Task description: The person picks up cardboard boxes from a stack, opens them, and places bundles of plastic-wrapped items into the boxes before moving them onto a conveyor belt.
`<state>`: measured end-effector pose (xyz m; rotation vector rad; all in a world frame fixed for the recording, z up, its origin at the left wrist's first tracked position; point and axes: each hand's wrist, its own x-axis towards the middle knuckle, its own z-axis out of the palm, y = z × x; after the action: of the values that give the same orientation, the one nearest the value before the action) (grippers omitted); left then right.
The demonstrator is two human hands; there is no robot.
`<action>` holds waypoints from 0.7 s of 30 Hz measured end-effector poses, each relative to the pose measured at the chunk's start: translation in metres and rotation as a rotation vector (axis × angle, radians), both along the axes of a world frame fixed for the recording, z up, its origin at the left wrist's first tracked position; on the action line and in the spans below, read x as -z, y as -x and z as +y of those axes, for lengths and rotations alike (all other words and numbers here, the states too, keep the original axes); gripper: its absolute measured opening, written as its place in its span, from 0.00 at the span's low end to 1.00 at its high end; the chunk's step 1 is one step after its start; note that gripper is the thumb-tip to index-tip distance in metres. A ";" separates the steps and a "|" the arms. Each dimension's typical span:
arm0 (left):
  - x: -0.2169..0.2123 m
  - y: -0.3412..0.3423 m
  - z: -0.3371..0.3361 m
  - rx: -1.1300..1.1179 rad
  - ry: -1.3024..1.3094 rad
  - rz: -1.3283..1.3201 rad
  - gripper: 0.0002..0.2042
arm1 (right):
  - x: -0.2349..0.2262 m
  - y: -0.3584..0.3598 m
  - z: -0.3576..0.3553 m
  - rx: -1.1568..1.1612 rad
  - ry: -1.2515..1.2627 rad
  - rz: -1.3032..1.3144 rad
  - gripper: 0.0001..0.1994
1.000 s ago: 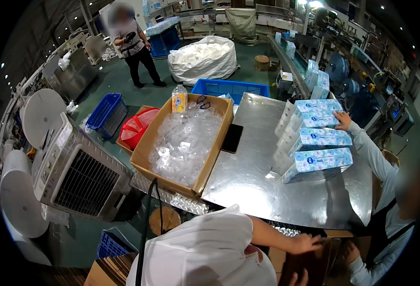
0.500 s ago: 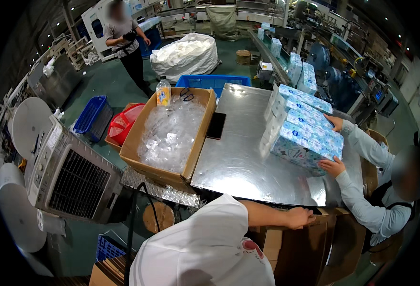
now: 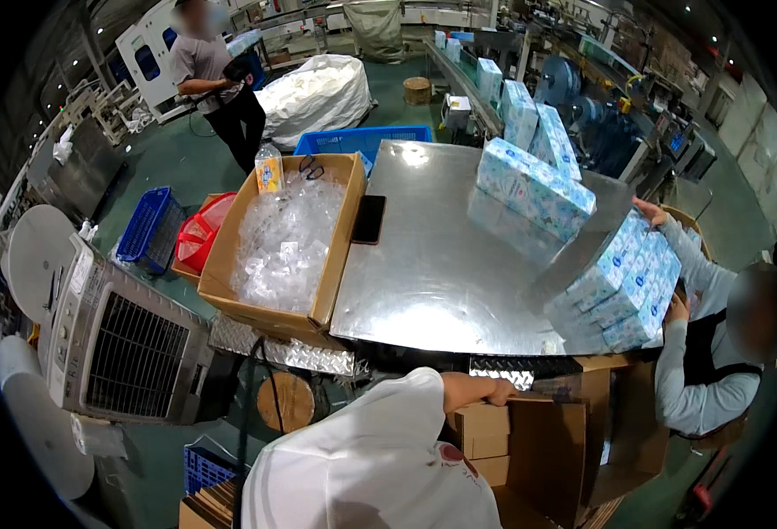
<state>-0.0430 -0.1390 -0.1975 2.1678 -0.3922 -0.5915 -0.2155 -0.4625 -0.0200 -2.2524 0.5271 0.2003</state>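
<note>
On the metal desk (image 3: 423, 264) at right, tissue packs (image 3: 617, 264) not yet boxed; lower right, opened carton (image 3: 560, 450) with left fingers (image 3: 503, 391) at rim, cannot tell whether gripping.

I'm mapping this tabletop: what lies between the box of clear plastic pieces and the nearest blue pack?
A black phone beside the box, then bare metal tabletop, in the head view.

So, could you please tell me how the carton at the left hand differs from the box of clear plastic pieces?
The carton shows bare walls inside, while the box is heaped with clear plastic pieces. The left hand is at the carton's edge; none is at the box. Both are open brown cardboard.
</note>
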 end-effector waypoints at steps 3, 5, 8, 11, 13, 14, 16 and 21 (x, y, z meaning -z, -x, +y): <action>-0.052 -0.019 0.017 0.186 -0.100 0.011 0.23 | 0.009 -0.004 -0.003 0.033 -0.062 0.035 0.23; -0.106 -0.043 0.035 0.221 -0.011 0.090 0.22 | 0.017 0.002 -0.004 0.103 -0.107 0.046 0.22; -0.168 -0.041 0.114 -0.286 0.603 0.583 0.19 | 0.022 -0.010 -0.005 0.089 -0.149 0.068 0.19; -0.146 -0.031 0.196 -0.554 0.246 -0.270 0.16 | 0.030 -0.016 0.000 0.112 -0.198 0.087 0.17; -0.153 -0.008 0.245 -0.850 0.215 -0.276 0.13 | 0.032 -0.014 0.000 0.154 -0.210 0.095 0.16; -0.144 0.010 0.274 -1.057 0.147 -0.417 0.10 | 0.034 -0.015 0.001 0.163 -0.216 0.103 0.16; -0.125 0.052 0.340 -1.399 -0.199 -0.622 0.10 | 0.037 -0.019 0.003 0.174 -0.226 0.123 0.15; -0.089 0.177 0.443 -2.030 -0.357 -0.379 0.11 | 0.034 -0.011 0.003 0.254 -0.268 0.153 0.13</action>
<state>-0.2196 0.3044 -0.1087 1.7958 1.6747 0.9368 -0.2045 -0.4591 -0.0541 -1.9003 0.8121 0.2963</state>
